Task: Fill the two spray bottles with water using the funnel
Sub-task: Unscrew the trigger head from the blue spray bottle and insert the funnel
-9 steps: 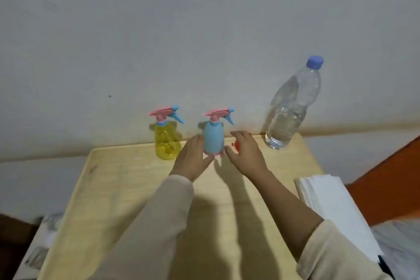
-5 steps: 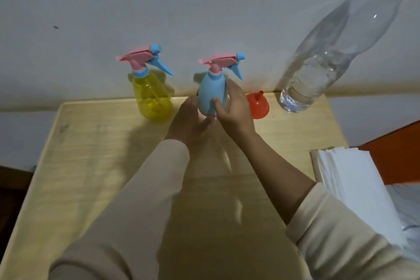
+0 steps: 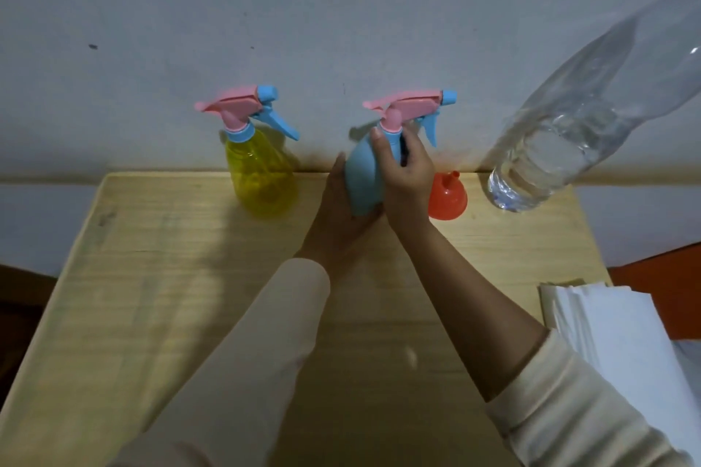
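Observation:
A blue spray bottle with a pink and blue trigger head stands at the back middle of the wooden table. My left hand cups its base and left side. My right hand wraps its upper body, fingers just under the pink collar. A yellow spray bottle with the same kind of head stands to its left, untouched. A small red funnel lies on the table just right of my right hand. A large clear water bottle, partly full, stands at the back right.
A grey wall rises directly behind the table. A stack of white paper lies off the table's right edge, with an orange surface behind it. The front half of the table holds only my forearms.
My right hand has slid from the bottle's side up to its neck. My left hand has closed around its base. The camera has moved closer and lower, uncovering the funnel.

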`<state>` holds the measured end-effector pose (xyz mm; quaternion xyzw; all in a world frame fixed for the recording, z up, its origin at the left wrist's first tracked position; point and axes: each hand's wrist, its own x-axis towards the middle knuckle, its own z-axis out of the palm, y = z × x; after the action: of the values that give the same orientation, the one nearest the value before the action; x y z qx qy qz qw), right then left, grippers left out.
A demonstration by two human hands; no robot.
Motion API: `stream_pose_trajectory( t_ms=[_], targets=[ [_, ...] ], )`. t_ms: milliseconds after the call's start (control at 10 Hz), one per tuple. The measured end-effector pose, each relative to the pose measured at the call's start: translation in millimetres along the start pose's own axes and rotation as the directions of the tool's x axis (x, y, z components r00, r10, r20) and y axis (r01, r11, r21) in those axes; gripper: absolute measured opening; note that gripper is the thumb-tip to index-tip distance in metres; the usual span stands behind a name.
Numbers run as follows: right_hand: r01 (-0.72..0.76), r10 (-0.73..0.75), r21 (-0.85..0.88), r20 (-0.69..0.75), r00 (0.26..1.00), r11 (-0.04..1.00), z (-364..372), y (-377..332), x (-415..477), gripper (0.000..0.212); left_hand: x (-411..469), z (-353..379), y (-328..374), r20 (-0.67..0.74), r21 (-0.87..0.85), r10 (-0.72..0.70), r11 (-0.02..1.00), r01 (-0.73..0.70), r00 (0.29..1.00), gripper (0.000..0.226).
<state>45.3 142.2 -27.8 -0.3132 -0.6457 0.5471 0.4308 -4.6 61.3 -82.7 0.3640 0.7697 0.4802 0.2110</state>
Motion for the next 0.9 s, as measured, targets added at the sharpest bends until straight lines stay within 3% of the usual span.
stream_pose_trajectory(
  t_ms=[100,300,500,600,700,800,900],
  targets=[
    [-0.085,0.081,0.089,0.046,0.996,0.992,-12,-12,4,0.017,-4,1,6,-0.053,-0.011,0.142,0.99,-0.143,0.988,0.101],
    [-0.272,0.25,0.161,0.142,0.958,0.949,-32,-39,11,0.015,-23,-9,30,0.02,-0.098,0.174,0.98,-0.171,0.985,0.102],
    [-0.502,0.315,0.441,0.431,0.846,0.744,-46,-58,12,0.016,-36,-32,54,0.116,-0.243,0.148,0.963,-0.117,0.982,0.1],
    [-0.588,0.327,0.442,0.535,0.779,0.678,-50,-63,9,0.029,-46,-38,60,0.166,-0.307,0.141,0.948,-0.084,0.976,0.102],
    [-0.47,0.427,0.116,0.271,0.863,0.875,-40,-67,-11,0.03,-59,-40,63,0.119,-0.296,0.127,0.951,-0.087,0.985,0.092],
    [-0.28,0.28,0.011,-0.073,0.957,0.96,-27,-75,-29,0.032,-64,-39,71,0.087,-0.263,0.151,0.957,-0.123,0.985,0.087],
    [-0.26,0.28,0.11,-0.243,0.929,0.959,-25,-89,-30,0.033,-70,-44,71,0.111,-0.186,0.144,0.975,-0.122,0.983,0.097]
  ],
)
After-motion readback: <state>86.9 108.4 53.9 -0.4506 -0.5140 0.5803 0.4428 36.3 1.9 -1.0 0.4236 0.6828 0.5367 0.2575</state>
